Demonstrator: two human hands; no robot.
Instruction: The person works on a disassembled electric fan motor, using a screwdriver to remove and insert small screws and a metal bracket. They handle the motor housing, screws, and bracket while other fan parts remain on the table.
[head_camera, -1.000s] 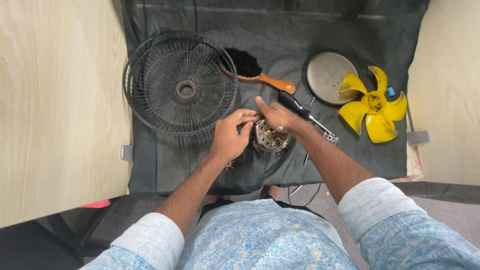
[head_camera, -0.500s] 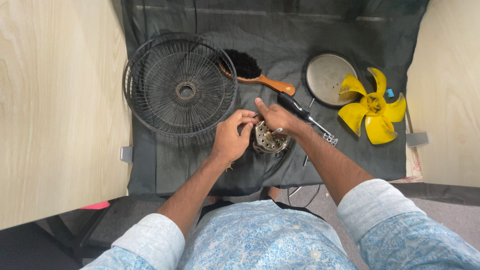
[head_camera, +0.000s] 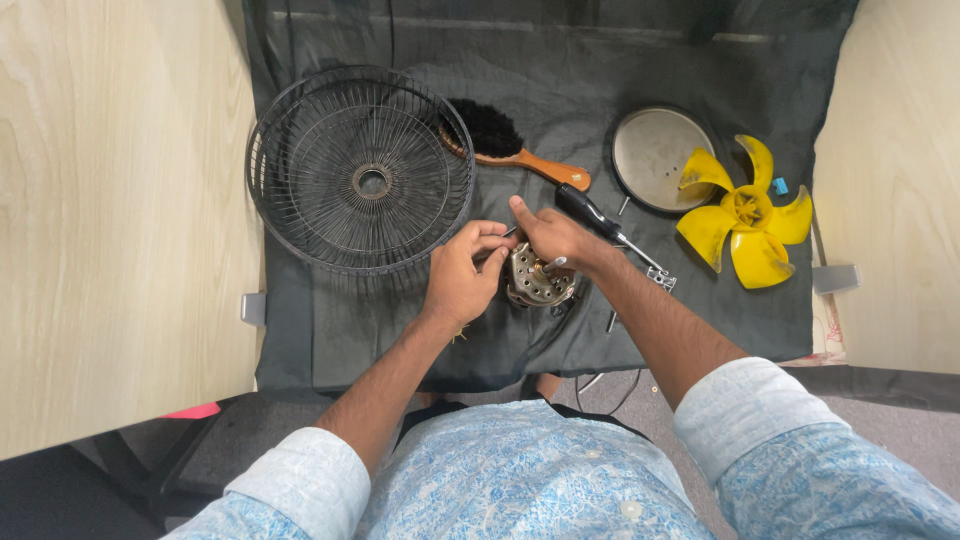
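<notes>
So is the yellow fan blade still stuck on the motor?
No, the yellow fan blade lies off to the side on the black cloth, apart from the motor under both hands.

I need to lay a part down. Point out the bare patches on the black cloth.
Bare cloth lies along the near edge below the fan guard, left of the left hand. Another strip runs behind the brush and the round metal plate. It is crowded around the motor, both hands, the screwdriver and the yellow fan blade.
</notes>
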